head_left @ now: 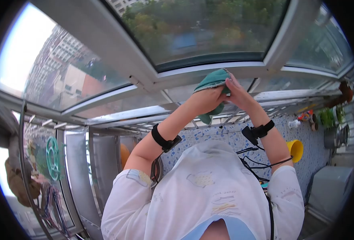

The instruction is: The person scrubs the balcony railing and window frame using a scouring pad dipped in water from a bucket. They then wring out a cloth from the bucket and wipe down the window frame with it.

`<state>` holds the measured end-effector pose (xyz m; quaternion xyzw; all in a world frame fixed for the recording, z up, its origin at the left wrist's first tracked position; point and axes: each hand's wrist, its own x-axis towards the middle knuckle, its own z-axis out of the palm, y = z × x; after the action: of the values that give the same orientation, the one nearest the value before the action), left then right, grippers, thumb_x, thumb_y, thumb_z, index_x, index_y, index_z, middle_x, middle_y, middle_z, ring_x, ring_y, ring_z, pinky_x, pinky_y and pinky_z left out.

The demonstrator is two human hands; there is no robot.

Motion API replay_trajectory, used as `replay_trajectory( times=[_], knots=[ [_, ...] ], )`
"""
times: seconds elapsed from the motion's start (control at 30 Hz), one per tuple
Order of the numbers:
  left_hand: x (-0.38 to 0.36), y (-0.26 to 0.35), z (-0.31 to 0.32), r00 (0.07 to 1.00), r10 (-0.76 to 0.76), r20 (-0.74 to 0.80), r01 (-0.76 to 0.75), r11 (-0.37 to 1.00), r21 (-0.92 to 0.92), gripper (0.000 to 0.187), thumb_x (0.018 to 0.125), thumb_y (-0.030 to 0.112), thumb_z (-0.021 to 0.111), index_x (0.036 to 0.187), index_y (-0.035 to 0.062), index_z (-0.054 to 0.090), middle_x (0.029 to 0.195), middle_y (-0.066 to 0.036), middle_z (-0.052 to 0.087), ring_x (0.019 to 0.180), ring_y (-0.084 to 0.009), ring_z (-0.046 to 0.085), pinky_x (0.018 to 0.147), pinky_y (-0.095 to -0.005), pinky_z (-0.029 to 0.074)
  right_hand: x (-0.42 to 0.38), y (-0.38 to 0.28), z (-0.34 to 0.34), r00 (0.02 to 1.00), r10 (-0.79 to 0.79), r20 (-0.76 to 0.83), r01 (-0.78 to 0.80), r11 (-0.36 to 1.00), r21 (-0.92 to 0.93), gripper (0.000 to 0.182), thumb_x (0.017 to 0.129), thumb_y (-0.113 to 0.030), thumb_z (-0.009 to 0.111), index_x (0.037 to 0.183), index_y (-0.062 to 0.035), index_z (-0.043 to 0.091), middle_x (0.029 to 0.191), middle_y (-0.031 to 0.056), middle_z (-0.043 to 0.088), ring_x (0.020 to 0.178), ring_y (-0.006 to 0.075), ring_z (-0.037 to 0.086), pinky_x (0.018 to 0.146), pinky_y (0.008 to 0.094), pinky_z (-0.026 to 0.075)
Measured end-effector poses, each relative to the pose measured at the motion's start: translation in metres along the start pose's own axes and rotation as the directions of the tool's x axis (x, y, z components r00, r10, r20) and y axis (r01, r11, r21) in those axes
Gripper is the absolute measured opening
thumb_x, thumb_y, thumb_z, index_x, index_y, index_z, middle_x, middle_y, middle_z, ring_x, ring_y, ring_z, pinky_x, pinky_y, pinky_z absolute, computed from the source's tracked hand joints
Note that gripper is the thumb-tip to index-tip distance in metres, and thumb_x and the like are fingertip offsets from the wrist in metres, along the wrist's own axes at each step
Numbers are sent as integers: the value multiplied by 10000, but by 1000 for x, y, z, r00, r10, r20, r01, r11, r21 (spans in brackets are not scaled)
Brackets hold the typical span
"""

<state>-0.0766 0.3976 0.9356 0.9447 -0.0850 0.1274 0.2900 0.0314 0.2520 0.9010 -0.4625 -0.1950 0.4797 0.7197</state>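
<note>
A green cloth (213,79) is bunched between my two hands in front of the window frame. My left hand (209,100) is closed round it, with cloth showing above and below the fingers. My right hand (239,94) meets the left one from the other side, its fingers pressed against the cloth's right edge. Part of the cloth is hidden behind the hands. Just beyond them is the lower rail of a window (209,67) with a pale metal frame.
A metal railing (133,117) runs below the windows. On the speckled floor stand a yellow bucket (295,151) and a white bottle (293,124), with potted plants (327,117) at right. Black cables (261,165) hang by my right arm. Green hangers (52,158) hang at left.
</note>
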Motion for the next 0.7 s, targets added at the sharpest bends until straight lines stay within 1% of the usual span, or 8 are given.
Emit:
replay_trajectory(
  times=[0.1,0.17,0.3,0.43,0.5,0.53,0.6,0.7],
  knots=[
    [-20,-5,-15,989,-43,144,18,985,172,353,902,253,555,1126,-19,544,936,-195,635,885,-346,625,750,-429,502,25,11,12,998,-13,-54,7,994,-108,558,884,-447,640,1317,-155,445,1239,59,508,1160,194,495,885,419,488],
    [-36,13,-34,959,50,279,-202,810,550,337,847,191,595,1120,-3,559,807,-125,615,786,-223,658,581,-352,510,41,16,13,964,81,-254,-122,981,-149,431,881,-408,656,1192,-137,530,1074,28,585,987,150,578,756,343,521],
    [-58,73,-85,773,626,-105,-410,618,670,592,813,207,609,1365,343,443,703,-36,514,603,-127,564,470,-247,399,62,22,24,974,-34,-225,-56,922,-382,313,854,-399,679,1040,-160,605,852,-44,617,752,56,592,580,243,464],
    [-69,107,-98,571,758,-316,-504,627,594,448,876,276,538,1272,412,380,747,-122,586,525,-195,567,422,-299,402,60,19,63,975,-39,-219,-85,845,-527,330,845,-375,692,1073,-154,605,888,-45,622,777,45,597,597,213,472],
    [-78,115,-98,554,768,-321,-540,626,563,398,832,242,563,1129,-20,599,810,-198,603,594,-247,565,475,-332,397,62,20,81,974,-43,-220,-91,821,-564,307,855,-336,691,1067,-135,598,892,-32,618,788,49,604,604,208,481],
    [-79,118,-96,577,751,-320,-521,640,564,398,832,242,563,1129,-20,599,810,-198,603,594,-247,565,475,-332,397,64,23,84,978,-37,-204,-79,843,-531,290,863,-317,686,1058,-123,593,886,-26,617,783,52,607,604,205,483],
    [-78,122,-91,466,786,-406,-465,608,644,286,889,384,482,1129,262,578,768,-209,605,529,-276,594,429,-385,421,70,29,83,981,-22,-192,-78,864,-497,274,870,-298,681,1048,-112,588,880,-21,616,777,54,611,603,203,484],
    [-80,130,-88,479,660,-579,-505,747,433,414,851,430,502,875,41,640,780,-235,610,545,-301,594,432,-421,412,72,31,80,985,-5,-170,-80,870,-487,255,881,-280,671,1031,-96,579,867,-14,616,754,54,613,599,196,483]
  ],
)
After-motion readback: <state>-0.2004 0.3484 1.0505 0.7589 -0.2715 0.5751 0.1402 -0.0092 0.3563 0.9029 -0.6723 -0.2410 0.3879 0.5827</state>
